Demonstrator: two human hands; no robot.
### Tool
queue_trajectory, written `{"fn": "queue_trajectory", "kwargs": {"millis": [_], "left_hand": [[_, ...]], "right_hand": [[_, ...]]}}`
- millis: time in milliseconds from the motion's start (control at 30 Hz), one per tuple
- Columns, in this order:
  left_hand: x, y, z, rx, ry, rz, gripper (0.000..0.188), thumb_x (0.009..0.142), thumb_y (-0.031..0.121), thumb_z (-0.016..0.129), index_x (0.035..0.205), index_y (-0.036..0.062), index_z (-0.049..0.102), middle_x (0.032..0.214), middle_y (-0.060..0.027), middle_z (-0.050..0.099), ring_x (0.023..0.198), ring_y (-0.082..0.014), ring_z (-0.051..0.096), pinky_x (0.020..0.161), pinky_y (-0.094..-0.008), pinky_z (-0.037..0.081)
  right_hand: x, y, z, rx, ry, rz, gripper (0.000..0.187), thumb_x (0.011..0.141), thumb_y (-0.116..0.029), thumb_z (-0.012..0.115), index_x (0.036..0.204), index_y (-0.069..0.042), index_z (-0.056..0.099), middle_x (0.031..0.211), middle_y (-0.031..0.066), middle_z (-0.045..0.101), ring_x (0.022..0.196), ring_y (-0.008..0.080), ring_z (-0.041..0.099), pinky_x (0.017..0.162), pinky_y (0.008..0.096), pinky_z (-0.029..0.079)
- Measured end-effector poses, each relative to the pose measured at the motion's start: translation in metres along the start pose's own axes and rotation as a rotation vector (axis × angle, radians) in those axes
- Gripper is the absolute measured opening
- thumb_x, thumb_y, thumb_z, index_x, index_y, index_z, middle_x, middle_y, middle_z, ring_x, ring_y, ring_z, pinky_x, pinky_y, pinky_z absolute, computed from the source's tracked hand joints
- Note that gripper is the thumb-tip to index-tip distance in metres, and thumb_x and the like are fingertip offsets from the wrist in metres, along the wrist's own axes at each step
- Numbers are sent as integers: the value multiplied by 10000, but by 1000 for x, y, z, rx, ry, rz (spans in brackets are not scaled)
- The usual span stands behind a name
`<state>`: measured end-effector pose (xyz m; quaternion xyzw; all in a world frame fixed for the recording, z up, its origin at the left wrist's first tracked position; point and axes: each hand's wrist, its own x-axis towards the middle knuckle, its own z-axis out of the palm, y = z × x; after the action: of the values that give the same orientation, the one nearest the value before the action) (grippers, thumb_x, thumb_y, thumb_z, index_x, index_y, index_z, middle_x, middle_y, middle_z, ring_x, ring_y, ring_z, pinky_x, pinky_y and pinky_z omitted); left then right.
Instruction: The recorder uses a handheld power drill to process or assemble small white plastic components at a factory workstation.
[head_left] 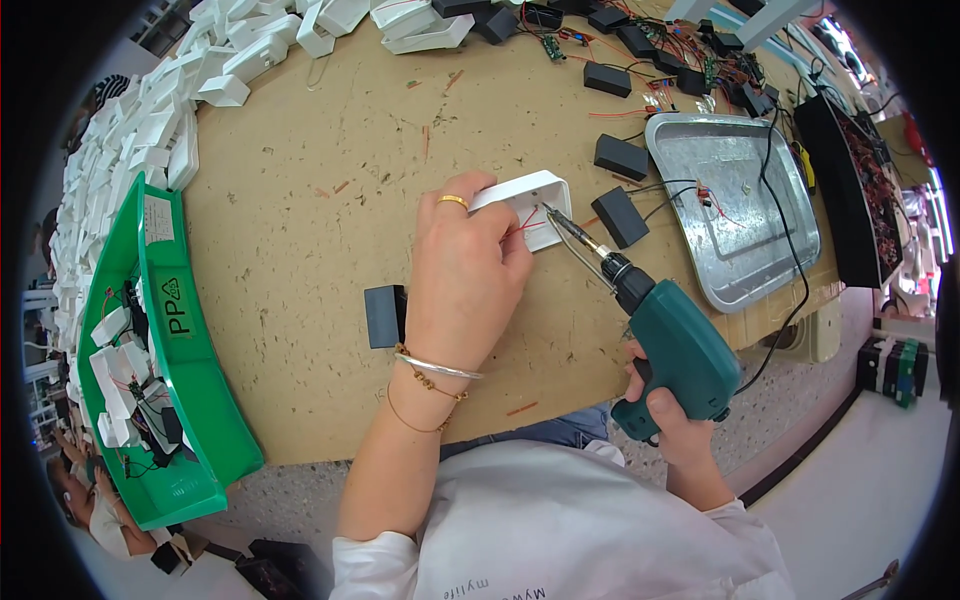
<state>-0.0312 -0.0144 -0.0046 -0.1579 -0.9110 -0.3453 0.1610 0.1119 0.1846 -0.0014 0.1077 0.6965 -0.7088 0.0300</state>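
Surface (pixel 300 270): brown board, pitted, strewn with short red wire scraps.

Left hand (pixel 462 275): fingers clamped on a white case (pixel 535 205) near the middle of the surface, pressing it down; red wires show inside the case.

Right hand (pixel 672 418): fingers clenched round the grip of a green driver (pixel 675 355), its bit slanting up-left with the tip inside the white case.

Black box (pixel 385 316): just beside the left wrist, on its left.

Two more black boxes (pixel 620 216): right of the case, with thin black leads running right.

Metal tray (pixel 790 225): right part of the surface; a black cable crosses it.

Green bin (pixel 195 370): left edge, holding white cases with wiring.

White cases, heaped (pixel 150 130): along the left and far edges.

Far right: loose black boxes with red wiring (pixel 690 55) and a dark crate (pixel 860 200).

Floor (pixel 880 480): pale, seen lower right, beyond the edge of the surface.
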Motion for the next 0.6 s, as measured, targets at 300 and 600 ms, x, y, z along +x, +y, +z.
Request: {"fn": "queue_trajectory", "kwargs": {"millis": [300,600], "left_hand": [[0,0,-1,-45,-20,-28,48,737,29,659,771,4,635,1149,-159,577,947,-314,594,744,-360,535],[0,1,-1,-81,-36,-5,61,746,46,665,791,19,634,1156,-165,578,992,-342,574,798,-383,515]], "right_hand": [[1,0,-1,-20,-13,7,647,802,-389,714,1240,49,529,1111,147,616,730,148,595,836,349,461],[1,1,-1,-1,-18,-5,643,811,-397,707,1224,61,527,1091,153,618,724,146,595,828,356,463]]}}
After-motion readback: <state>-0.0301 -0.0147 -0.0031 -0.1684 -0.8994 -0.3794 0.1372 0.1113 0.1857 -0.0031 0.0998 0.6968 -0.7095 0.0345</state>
